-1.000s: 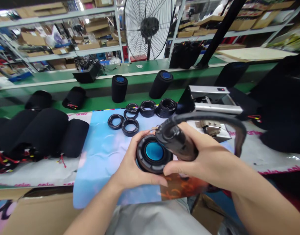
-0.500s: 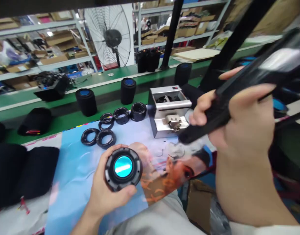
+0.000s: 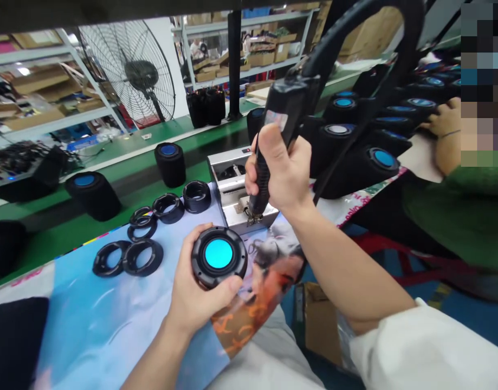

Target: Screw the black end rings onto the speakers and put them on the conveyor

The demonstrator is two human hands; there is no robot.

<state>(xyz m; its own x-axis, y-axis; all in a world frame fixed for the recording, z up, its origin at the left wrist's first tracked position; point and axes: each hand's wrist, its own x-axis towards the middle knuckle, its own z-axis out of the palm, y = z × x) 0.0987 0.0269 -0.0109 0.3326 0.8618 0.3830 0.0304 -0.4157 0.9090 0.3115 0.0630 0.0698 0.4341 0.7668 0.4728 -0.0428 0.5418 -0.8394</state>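
Note:
My left hand (image 3: 195, 300) grips a round black speaker part with a blue centre (image 3: 219, 255) just above the printed sheet (image 3: 110, 325). My right hand (image 3: 281, 170) is wrapped round a black electric screwdriver (image 3: 279, 116), held upright. Its tip rests at the front of a small silver metal box (image 3: 234, 187), to the right of the speaker part. A thick black cable (image 3: 354, 16) arches up from the tool's top.
Several black rings (image 3: 145, 238) lie left of the silver box. Black cylindrical speakers (image 3: 170, 162) stand on the green belt (image 3: 70, 227) behind. More speakers (image 3: 366, 162) are piled at right, beside another person in a green sleeve (image 3: 456, 216). A floor fan (image 3: 129, 70) stands at the back.
The view swung right. My right hand lifted the screwdriver off the speaker part, carried it right and turned it upright with its tip at the silver box. My left hand kept hold of the part.

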